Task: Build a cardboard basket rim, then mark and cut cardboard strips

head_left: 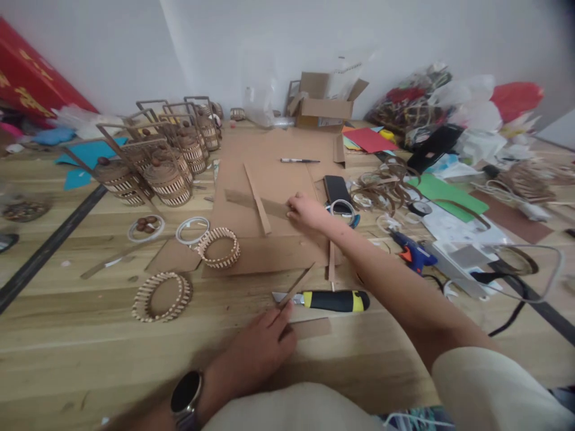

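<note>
My left hand (pixel 265 338), with a watch on the wrist, is low in the middle and pinches a thin brown strip (pixel 300 282) that slants up to the right. Just beside its fingertips lies a black and yellow utility knife (pixel 335 300), its blade out to the left. Farther up, my right hand (pixel 308 212) is closed on the right end of a flat grey-brown strip (pixel 256 202) over a cardboard sheet (pixel 269 251). That strip is slightly blurred, so its material is unclear. Another narrow cardboard strip (pixel 258 200) crosses close to it.
Two striped wooden rings (pixel 162 297) and white tape rolls (pixel 192 230) lie at left. Behind them stand several small handled baskets (pixel 166 182). A pen (pixel 300 160) and a black phone (pixel 336 188) rest beyond my right hand. At right are a blue glue gun (pixel 415 251) and coiled strips (pixel 381 185).
</note>
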`<state>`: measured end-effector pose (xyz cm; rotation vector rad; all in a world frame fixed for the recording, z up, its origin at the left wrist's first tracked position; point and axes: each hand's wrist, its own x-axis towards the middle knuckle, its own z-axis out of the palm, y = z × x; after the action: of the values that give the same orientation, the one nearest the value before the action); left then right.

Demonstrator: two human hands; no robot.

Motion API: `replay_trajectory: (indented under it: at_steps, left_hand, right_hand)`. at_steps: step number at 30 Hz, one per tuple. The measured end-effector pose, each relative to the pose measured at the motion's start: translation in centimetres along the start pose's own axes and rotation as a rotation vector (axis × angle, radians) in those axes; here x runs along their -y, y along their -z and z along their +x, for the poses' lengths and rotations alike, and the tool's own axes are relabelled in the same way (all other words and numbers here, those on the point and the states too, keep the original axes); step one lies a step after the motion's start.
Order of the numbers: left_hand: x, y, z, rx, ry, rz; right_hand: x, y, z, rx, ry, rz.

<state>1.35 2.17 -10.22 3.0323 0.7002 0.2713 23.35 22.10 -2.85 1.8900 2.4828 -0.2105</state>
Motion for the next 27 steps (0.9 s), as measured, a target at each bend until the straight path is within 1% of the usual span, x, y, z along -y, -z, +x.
replay_trajectory:
  at_steps: [3, 5, 8, 10, 13, 17, 19, 20, 21, 22, 23, 24, 25, 26, 27]
  left_hand:
    - [-0.2, 0.2, 0.2, 0.040, 0.058, -0.013]
    - [-0.2, 0.5, 0.6, 0.053, 0.090, -0.029]
    - [0.0, 1.4, 1.2, 0.090, 0.125, -0.050]
    - [0.0, 2.0, 1.5, 0.118, 0.150, -0.053]
    - [0.0, 2.3, 1.3, 0.119, 0.155, -0.020]
    - [0.1, 1.5, -0.1, 0.042, 0.091, 0.046]
    - [0.3, 1.1, -0.9, 0.006, 0.080, 0.048]
    - [0.4, 0.9, -1.2, -0.002, 0.083, 0.038]
    - [0.4, 0.8, -1.5, -0.004, 0.089, 0.018]
    - [0.5, 0.7, -1.7, -0.002, 0.093, -0.010]
    - [0.5, 0.7, -1.9, 0.004, 0.093, -0.040]
    - [0.5, 0.8, -2.1, 0.010, 0.089, -0.064]
    - [0.4, 0.9, -2.3, 0.000, 0.080, -0.073]
    - [0.3, 1.0, -2.6, -0.025, 0.063, -0.063]
    - [0.2, 1.2, -3.0, -0.061, 0.037, -0.039]
  right_hand:
    - [-1.0, 2.3, -0.2, 0.086, 0.000, -0.006]
    - [-1.7, 4.1, -0.8, 0.109, -0.022, -0.020]
    - [-2.8, 6.8, -2.4, 0.095, -0.078, -0.046]
    - [-3.6, 8.1, -4.0, 0.059, -0.127, -0.062]
    - [-5.4, 9.1, -7.0, -0.058, -0.243, -0.092]
    - [-8.1, 9.0, -11.1, -0.267, -0.478, -0.131]
    - [-8.6, 8.6, -12.8, -0.438, -0.577, -0.137]
    - [-8.5, 8.3, -13.6, -0.533, -0.594, -0.129]
    - [-8.1, 7.9, -14.3, -0.604, -0.576, -0.100]
    - [-7.4, 7.3, -15.0, -0.631, -0.516, -0.046]
    - [-6.4, 6.4, -15.7, -0.600, -0.419, 0.032]
    - [-5.3, 5.4, -16.2, -0.500, -0.286, 0.142]
    - [-4.0, 4.1, -16.8, -0.373, -0.143, 0.255]
    - [-2.6, 2.7, -17.3, -0.242, -0.016, 0.344]
    - [-1.3, 1.3, -17.8, -0.159, 0.078, 0.416]
